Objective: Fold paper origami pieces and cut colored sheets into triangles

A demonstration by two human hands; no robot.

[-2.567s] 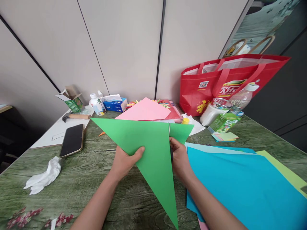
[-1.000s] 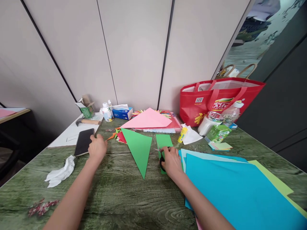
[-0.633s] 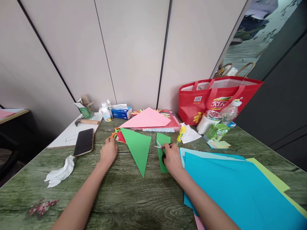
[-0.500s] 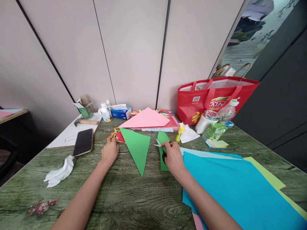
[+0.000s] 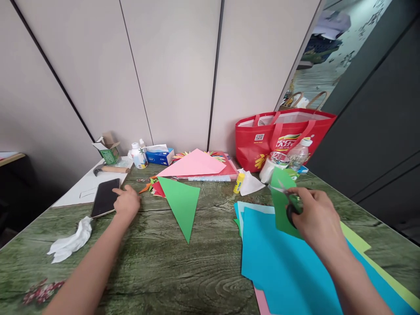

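Observation:
A folded green paper triangle [image 5: 181, 202] lies flat on the green wood-grain table [image 5: 164, 267], pointing toward me. My right hand [image 5: 316, 218] is raised over the blue paper sheet [image 5: 285, 262], closed on black-handled scissors [image 5: 290, 205] and a green paper strip [image 5: 281, 201] together. My left hand [image 5: 127, 204] rests on the table with fingers loosely curled, holding nothing, its fingertips close to the black phone [image 5: 105, 197].
A crumpled white tissue [image 5: 69, 241] lies left. A pink sheet [image 5: 193, 164] over coloured papers, a yellow glue stick [image 5: 239, 183], tissue box [image 5: 159, 155] and small bottle [image 5: 138, 156] sit behind. A red bag [image 5: 282, 135] stands back right.
The green sheet was cut and the triangle laid down. My right hand lifted the strip and scissors off the table to the right. My left hand moved back left to the phone.

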